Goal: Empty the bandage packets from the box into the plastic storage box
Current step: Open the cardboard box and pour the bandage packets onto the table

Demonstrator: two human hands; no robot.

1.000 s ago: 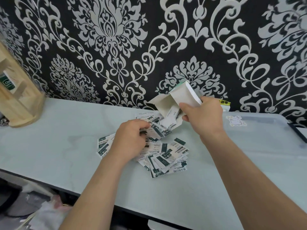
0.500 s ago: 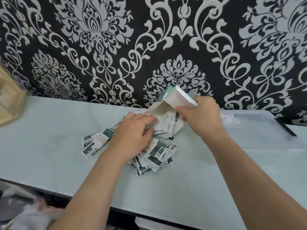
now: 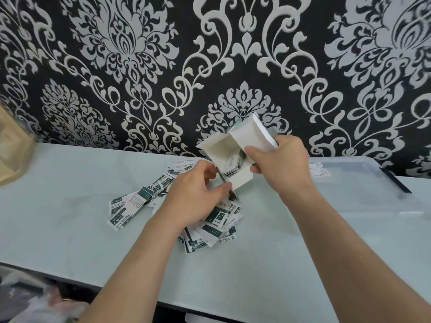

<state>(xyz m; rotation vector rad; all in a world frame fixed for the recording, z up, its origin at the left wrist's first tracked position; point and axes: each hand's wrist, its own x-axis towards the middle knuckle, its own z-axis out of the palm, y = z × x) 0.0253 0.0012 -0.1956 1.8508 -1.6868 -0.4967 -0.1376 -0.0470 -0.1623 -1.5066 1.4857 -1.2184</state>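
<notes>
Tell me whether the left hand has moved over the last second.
Yes. Against the loose packets on the table, the left hand has shifted right, to the box's open mouth, where its fingers pinch a protruding stack.

wall: black-and-silver damask wallpaper (image 3: 144, 73) | table: pale tabletop (image 3: 58, 229)

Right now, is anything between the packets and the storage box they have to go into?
Apparently yes: the storage box looks closed, its clear lid with a sticker on top. The packets lie loose on the table left of it.
</notes>
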